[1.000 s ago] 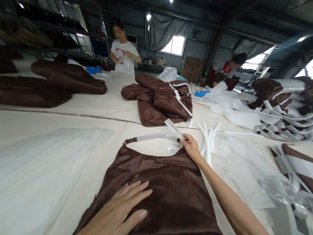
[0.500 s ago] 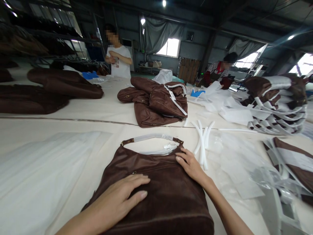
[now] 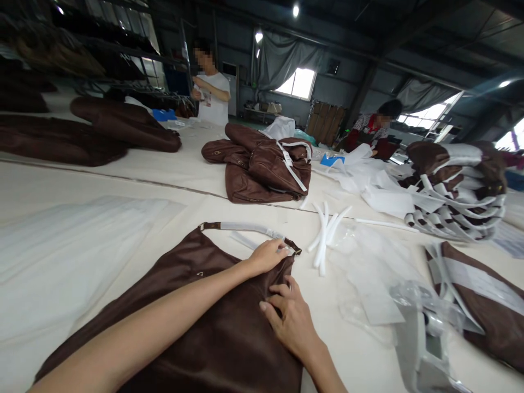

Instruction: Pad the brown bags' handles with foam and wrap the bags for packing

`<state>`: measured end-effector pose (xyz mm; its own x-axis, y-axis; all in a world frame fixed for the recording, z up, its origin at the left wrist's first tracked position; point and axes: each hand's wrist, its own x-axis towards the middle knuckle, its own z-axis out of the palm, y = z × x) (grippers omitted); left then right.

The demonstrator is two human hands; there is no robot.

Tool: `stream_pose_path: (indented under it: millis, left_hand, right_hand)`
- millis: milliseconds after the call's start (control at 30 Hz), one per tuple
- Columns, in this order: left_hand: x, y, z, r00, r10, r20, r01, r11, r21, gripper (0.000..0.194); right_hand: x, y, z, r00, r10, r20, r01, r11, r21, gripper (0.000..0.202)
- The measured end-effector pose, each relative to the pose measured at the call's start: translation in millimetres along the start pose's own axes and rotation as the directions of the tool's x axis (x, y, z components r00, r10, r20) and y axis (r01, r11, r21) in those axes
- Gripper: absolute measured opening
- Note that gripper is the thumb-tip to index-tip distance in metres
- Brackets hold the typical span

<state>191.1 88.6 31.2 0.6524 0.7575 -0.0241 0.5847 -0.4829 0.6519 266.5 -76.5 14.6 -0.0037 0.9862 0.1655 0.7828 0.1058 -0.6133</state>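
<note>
A dark brown leather handbag lies flat in front of me, its wrapped handle arching away at the top. My left hand reaches across the bag to its upper right corner, with curled fingers closed on the bag's edge beside the handle end and a clear plastic-covered tag. Just below it, my right hand rests on the right side of the bag. Its fingers are bent and apart, the tips touching the leather.
White foam strips and clear plastic bags lie to the right, near a tape dispenser. Brown bags are piled ahead, with a wrapped stack at right. White sheeting covers the left. Two people stand beyond the table.
My left hand has moved up and right from the bag's middle to its upper corner. My right hand has slid down along the right side. The bag now sits turned and further left.
</note>
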Motion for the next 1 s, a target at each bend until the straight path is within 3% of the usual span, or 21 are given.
stream_pose_path:
  millis: [200,267,333,400,467,533,600,667,833,1000]
  left_hand:
    - [-22.9,19.4,27.0,0.999,0.018,0.049,-0.023,0.995,0.099,0.033]
    - [-25.3,23.9,30.2,0.999,-0.008,0.046,0.003,0.994,0.107,0.025]
    - [-25.4,26.1,31.5,0.999,-0.038,0.030,0.036,0.996,0.086,0.016]
    - [-24.4,25.1,32.0,0.997,-0.070,0.012,0.070,0.997,0.033,0.013]
    - [-23.5,20.9,32.6,0.994,-0.107,0.002,0.106,0.993,-0.050,0.011]
    - [-24.0,14.4,33.5,0.990,-0.139,0.000,0.137,0.977,-0.164,0.011]
    - [-27.0,7.6,34.8,0.989,-0.146,0.005,0.141,0.943,-0.301,0.016]
    - [-32.4,2.5,35.6,0.991,-0.133,0.001,0.120,0.893,-0.434,0.022]
    - [-47.9,1.7,33.4,0.993,-0.116,-0.037,0.064,0.755,-0.652,0.031]
    - [-49.8,5.3,32.9,0.988,-0.143,-0.051,0.066,0.706,-0.705,0.051]
  right_hand:
    - [-33.7,-17.7,9.6,0.998,-0.034,-0.052,0.039,0.995,0.096,0.020]
    - [-34.6,-12.4,3.0,0.999,-0.033,-0.043,0.041,0.976,0.213,0.019]
    - [-30.4,0.4,-8.2,0.994,0.056,-0.093,-0.018,0.929,0.369,0.024]
    - [-21.6,17.4,-20.5,0.941,0.256,-0.223,-0.122,0.868,0.482,0.029]
    - [-8.7,33.8,-29.8,0.838,0.452,-0.306,-0.224,0.796,0.563,0.030]
    - [7.7,45.6,-33.3,0.796,0.562,-0.226,-0.298,0.688,0.661,0.032]
    - [26.3,51.2,-31.5,0.807,0.585,-0.082,-0.347,0.581,0.736,0.036]
    - [45.0,51.5,-27.4,0.826,0.564,-0.005,-0.361,0.536,0.763,0.037]
    - [78.0,44.8,-23.0,0.872,0.490,0.001,-0.311,0.552,0.774,0.032]
    - [76.4,39.4,-23.6,0.867,0.492,-0.073,-0.263,0.578,0.773,0.035]
